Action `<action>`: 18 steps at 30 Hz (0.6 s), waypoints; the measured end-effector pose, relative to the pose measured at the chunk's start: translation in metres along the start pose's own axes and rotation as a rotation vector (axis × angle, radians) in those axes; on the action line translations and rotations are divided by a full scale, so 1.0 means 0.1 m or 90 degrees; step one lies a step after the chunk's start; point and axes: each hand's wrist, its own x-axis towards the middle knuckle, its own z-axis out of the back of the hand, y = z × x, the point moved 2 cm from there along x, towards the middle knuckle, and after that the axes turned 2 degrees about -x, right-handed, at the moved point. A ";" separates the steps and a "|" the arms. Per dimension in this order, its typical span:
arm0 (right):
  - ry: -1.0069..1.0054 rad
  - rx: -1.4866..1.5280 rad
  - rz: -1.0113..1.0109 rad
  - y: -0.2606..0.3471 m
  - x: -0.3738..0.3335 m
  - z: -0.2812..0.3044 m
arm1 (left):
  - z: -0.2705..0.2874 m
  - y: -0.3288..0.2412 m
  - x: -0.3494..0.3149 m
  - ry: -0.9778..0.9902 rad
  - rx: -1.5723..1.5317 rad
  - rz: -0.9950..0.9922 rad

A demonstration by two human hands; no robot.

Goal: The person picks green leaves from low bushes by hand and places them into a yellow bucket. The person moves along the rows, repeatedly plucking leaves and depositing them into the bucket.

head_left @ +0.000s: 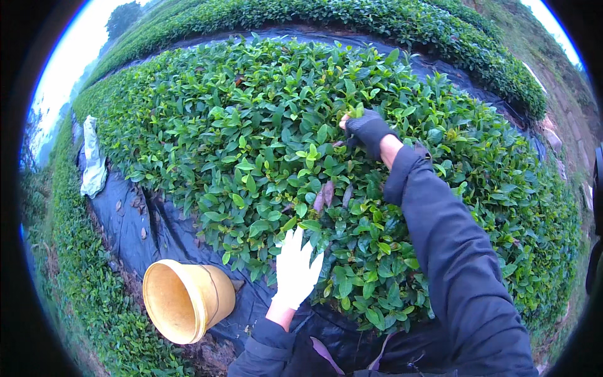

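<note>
Right hand [369,133], dark-gloved, at one o'clock: grip narrow, holding green sprig [357,112] over bush [251,135] at centre. Left hand [296,270], white-gloved, six o'clock: grip wide, fingers at bush edge. Tilted bucket [212,292], seven o'clock.

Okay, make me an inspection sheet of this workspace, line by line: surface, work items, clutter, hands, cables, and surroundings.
Surface: black sheeting, wrinkled, beside the leafy bushes.
Work items: green sprig at the right hand's fingertips; yellow bucket on the sheeting, left of the left hand.
Clutter: purplish-brown dry leaves among the bushes; pale sack at far left.
Hands: right hand, dark glove with bare fingertips, closed on the sprig; left hand, white glove, fingers spread at the bushes' near edge, contact unclear.
Cables: nothing seen.
Surroundings: more bush rows beyond, bright sky.
</note>
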 end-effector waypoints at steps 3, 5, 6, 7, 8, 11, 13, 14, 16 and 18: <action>-0.108 -0.403 -0.056 0.37 0.00 -0.36 | 0.03 0.09 -0.08 -0.005 0.014 0.013; -0.148 -0.450 -0.022 0.34 0.11 -0.42 | 0.03 0.07 -0.07 -0.006 0.008 0.006; -0.170 -0.458 -0.010 0.33 0.13 -0.45 | 0.03 0.07 -0.07 -0.008 0.007 0.007; -0.180 -0.453 -0.010 0.30 0.15 -0.45 | 0.03 0.07 -0.08 -0.009 0.006 0.007; -0.190 -0.447 -0.010 0.28 0.16 -0.43 | 0.02 0.08 -0.08 -0.010 0.000 0.005; -0.183 -0.376 -0.006 0.32 0.06 -0.43 | 0.01 0.13 -0.10 -0.009 -0.003 0.010; -0.206 -0.322 0.031 0.25 -0.01 -0.38 | 0.02 0.11 -0.09 -0.002 0.003 0.008; -0.168 -0.283 0.010 0.19 0.01 -0.38 | 0.02 0.10 -0.08 -0.004 0.002 0.008; -0.093 -0.205 -0.034 0.10 0.04 -0.33 | 0.02 0.07 -0.07 -0.007 0.000 0.007; 0.110 0.344 -0.183 -0.02 -0.17 -0.34 | 0.02 0.10 -0.09 -0.001 0.011 0.012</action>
